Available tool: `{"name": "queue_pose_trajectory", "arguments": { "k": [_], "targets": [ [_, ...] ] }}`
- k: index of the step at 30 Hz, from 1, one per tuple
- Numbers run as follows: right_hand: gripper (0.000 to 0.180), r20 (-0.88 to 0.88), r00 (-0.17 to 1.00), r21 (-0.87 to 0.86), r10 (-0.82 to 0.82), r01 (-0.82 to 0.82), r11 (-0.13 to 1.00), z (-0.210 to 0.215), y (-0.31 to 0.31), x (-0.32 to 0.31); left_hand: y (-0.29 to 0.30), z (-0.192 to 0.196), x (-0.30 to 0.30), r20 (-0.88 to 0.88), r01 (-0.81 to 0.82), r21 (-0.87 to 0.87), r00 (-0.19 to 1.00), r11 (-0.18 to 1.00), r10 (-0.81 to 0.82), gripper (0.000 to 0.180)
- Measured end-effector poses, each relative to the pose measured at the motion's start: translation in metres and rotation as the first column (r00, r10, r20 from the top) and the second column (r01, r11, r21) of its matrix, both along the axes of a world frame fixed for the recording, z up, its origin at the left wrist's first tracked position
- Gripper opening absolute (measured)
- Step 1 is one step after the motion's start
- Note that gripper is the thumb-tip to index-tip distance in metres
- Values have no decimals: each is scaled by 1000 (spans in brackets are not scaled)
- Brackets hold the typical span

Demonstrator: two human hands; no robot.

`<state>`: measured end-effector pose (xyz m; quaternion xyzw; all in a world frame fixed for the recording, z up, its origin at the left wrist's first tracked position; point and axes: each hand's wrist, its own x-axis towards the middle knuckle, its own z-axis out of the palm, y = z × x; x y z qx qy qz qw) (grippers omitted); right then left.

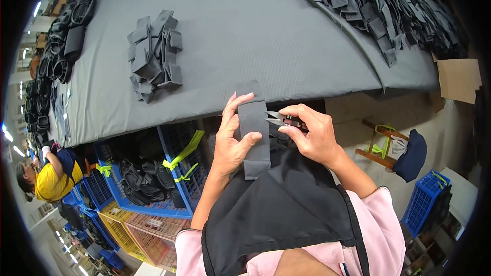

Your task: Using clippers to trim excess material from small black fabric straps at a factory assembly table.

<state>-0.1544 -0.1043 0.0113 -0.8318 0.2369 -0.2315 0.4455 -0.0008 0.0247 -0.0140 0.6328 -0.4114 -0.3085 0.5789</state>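
A dark grey fabric strip [255, 130] hangs over the table's front edge, its lower end folded near my black apron [286, 199]. My left hand [228, 144] grips the strip from its left side, thumb on the front and fingers behind and along the upper part. In my right hand [313, 132] is a small pair of thread snips [276, 118]. Their blades are parted and point left at the strip's right edge. Farther back on the table lies a loose pile of similar grey fabric pieces [153, 56].
A grey cloth covers the big table [230, 30]. Many dark strips [368, 10] are heaped at its far right, black bags [64, 46] at its left. Blue crates [148, 207] stand below; a wooden stool [381, 148] is at right. A person in yellow [53, 179] works at far left.
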Motion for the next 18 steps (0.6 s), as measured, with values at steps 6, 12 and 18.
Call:
{"name": "queue_pose_trajectory", "arguments": {
  "k": [6, 12, 18],
  "targets": [
    [20, 35, 999, -74, -4, 7, 997, -3, 0, 3, 5, 0, -2, -134, 19, 14, 991, 1000, -16, 48],
    [18, 108, 990, 0, -85, 85, 996, -7, 3, -1, 1, 3, -2, -208, 27, 1, 978, 1000, -26, 45],
    [19, 34, 996, 45, -84, 83, 996, -6, 0, -3, 1, 1, 0, -195, 40, -11, 980, 999, -41, 43]
  ]
}}
